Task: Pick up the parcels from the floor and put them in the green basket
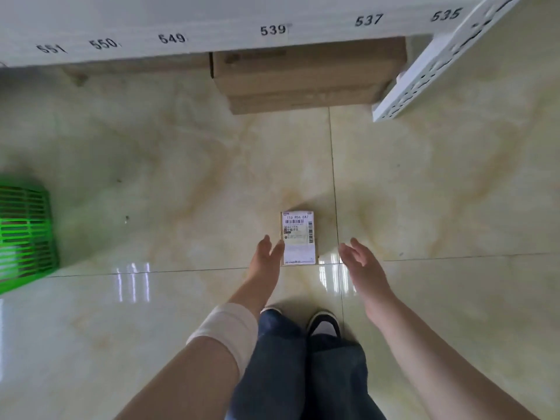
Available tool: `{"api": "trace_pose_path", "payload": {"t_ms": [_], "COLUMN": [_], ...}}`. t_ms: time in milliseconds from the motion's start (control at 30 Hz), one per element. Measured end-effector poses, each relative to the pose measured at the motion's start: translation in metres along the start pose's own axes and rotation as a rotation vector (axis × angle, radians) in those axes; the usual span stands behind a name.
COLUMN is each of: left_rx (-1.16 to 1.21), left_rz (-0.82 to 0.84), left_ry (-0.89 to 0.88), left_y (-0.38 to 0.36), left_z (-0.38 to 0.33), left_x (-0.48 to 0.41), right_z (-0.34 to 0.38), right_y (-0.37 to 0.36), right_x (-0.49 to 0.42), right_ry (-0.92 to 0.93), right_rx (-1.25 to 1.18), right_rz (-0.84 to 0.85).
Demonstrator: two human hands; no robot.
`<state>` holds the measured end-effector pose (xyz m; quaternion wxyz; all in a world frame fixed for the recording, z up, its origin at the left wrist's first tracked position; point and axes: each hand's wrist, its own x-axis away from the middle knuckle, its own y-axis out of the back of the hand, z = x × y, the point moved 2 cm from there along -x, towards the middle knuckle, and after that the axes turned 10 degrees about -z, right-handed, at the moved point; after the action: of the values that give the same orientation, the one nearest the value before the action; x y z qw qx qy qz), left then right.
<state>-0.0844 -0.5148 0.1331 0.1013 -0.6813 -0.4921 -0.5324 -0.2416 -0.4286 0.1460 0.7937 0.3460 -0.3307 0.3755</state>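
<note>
Downward view from a person's head: a small flat parcel point(298, 237) with a white shipping label lies on the glossy tiled floor point(151, 177), just ahead of the person's shoes. Both bare hands reach toward it. The left hand point(266, 257) is at the parcel's left edge, its fingers point(266, 244) straight and spread from the thumb. Whether they touch the parcel cannot be told. The right hand point(360, 263) hovers just beside the right edge, palm turned inward, fingers relaxed and apart, holding nothing. The green basket point(25, 237) stands well apart at the far left edge of view, only partly visible. A numbered shelf point(212, 22) runs along the top, with brown boxes point(303, 77) on the floor beneath it.

Likely risks: the parcel lies flat on a slick floor, so the fingers may find no edge to get under and may simply push it forward, toward the boxes. A squeeze from one side only could spin it away. The basket is off to the side, so a hurried carry or a toss could miss its rim and land the parcel back on the floor.
</note>
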Motion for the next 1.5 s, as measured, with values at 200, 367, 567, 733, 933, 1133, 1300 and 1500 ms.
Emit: {"api": "trace_pose_path", "payload": {"t_ms": [200,367,567,733,933,1133,1300,1500], "left_rx": [0.087,0.203,0.368,0.507,0.568,0.605,0.723,0.833], "left_rz": [0.011,0.038,0.021,0.071,0.113,0.095,0.039,-0.056], "left_ry": [-0.045,-0.254,-0.265,-0.193,-0.129,-0.064,-0.013,-0.039], "left_y": [-0.045,-0.067,-0.082,-0.074,-0.029,0.048,0.112,0.178], "left_z": [0.047,0.067,0.078,0.060,0.013,-0.038,-0.054,-0.021], "left_x": [-0.112,-0.142,-0.158,-0.150,-0.071,0.075,0.182,0.227], "right_z": [-0.058,-0.087,-0.088,-0.070,-0.004,0.076,0.120,0.134], "right_y": [-0.077,-0.102,-0.111,-0.108,-0.082,-0.040,-0.030,-0.060], "right_x": [-0.118,-0.161,-0.164,-0.158,-0.078,0.070,0.185,0.257], "right_ry": [0.153,0.272,0.221,0.196,0.109,0.086,0.026,0.050], "right_rx": [0.081,-0.005,-0.267,-0.311,-0.271,-0.208,-0.218,-0.132], "right_rz": [0.085,0.068,0.113,0.165,0.174,0.125,0.147,0.330]}}
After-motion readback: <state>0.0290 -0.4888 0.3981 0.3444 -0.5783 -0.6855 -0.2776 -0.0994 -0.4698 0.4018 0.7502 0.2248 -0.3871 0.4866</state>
